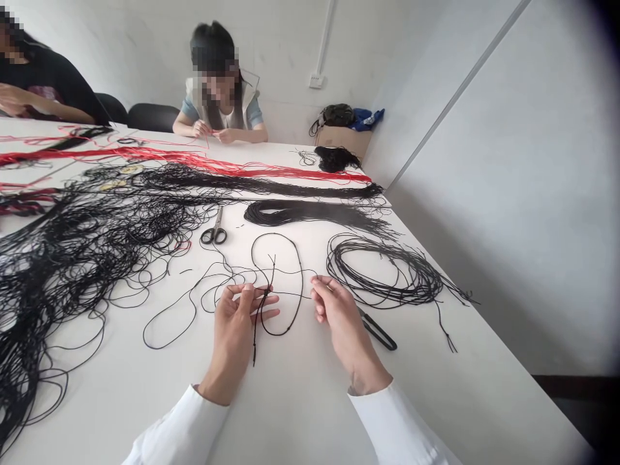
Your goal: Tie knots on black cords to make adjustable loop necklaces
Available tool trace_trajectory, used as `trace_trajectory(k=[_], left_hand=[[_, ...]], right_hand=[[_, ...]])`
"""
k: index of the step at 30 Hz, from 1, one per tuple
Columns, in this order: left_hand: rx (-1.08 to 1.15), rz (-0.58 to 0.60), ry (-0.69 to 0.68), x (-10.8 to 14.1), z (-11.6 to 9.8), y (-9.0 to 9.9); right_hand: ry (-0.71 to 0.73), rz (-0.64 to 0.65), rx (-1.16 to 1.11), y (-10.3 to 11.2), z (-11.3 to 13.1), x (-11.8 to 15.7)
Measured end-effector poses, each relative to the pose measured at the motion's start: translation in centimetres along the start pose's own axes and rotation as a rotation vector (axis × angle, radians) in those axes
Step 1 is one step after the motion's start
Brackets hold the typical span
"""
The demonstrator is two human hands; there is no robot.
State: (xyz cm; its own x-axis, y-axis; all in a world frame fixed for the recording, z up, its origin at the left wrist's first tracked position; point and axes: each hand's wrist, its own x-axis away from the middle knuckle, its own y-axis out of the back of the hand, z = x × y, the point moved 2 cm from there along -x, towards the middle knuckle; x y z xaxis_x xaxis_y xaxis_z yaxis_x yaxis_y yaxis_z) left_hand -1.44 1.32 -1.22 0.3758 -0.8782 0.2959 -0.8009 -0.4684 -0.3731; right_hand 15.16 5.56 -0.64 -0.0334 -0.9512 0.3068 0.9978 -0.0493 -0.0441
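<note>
My left hand point(237, 329) holds a knotted black cord point(302, 284) near its crossing, the thumb on top and the other fingers fanned out beneath. A large loop of this cord lies between my hands, and a short tail hangs down past my left fingers. My right hand point(336, 310) is closed, thumb against forefinger, pinching a thin black thread point(290, 294) that runs across from the left hand. Under my right wrist shows the black handle point(380, 330) of a tool, the rest hidden by the hand.
Scissors point(214, 234) lie beyond my left hand. A tangled heap of black cord point(97, 239) covers the left. A coil of black cord point(387, 271) sits at right, a folded black bundle point(310, 213) behind. Red cords point(194, 158) stretch farther back. Two people sit across the table point(290, 413).
</note>
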Motion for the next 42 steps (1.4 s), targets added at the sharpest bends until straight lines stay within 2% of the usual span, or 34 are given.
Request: trace_trajectory(k=[2, 4, 5, 7, 9, 11, 24, 34, 42], left_hand=[[-0.014, 0.009, 0.001, 0.1, 0.0, -0.1], [-0.029, 0.023, 0.001, 0.2, 0.0, -0.3], [-0.030, 0.030, 0.001, 0.2, 0.0, -0.3], [-0.018, 0.040, -0.007, 0.2, 0.1, -0.4], [-0.010, 0.039, -0.020, 0.2, 0.2, -0.5], [-0.015, 0.038, -0.038, 0.2, 0.3, -0.4], [-0.051, 0.054, -0.072, 0.2, 0.1, -0.5], [-0.127, 0.041, -0.081, 0.0, 0.4, -0.2], [-0.079, 0.028, -0.047, 0.1, 0.1, -0.2]], right_hand=[[0.173, -0.131, 0.241, 0.0, 0.0, 0.2], [0.446, -0.230, 0.450, -0.6, 0.2, 0.7], [0.576, -0.218, 0.528, -1.1, 0.3, 1.1], [0.719, -0.077, 0.624, -2.3, 0.1, 1.6], [0.693, 0.068, 0.654, -3.2, -0.3, 1.8], [0.618, 0.110, 0.652, -3.5, -0.7, 1.8], [0.563, 0.116, 0.538, -3.5, -1.0, 1.7], [0.565, 0.072, 0.564, -3.2, -0.9, 1.5], [0.459, 0.195, 0.530, -2.8, -0.4, 1.9]])
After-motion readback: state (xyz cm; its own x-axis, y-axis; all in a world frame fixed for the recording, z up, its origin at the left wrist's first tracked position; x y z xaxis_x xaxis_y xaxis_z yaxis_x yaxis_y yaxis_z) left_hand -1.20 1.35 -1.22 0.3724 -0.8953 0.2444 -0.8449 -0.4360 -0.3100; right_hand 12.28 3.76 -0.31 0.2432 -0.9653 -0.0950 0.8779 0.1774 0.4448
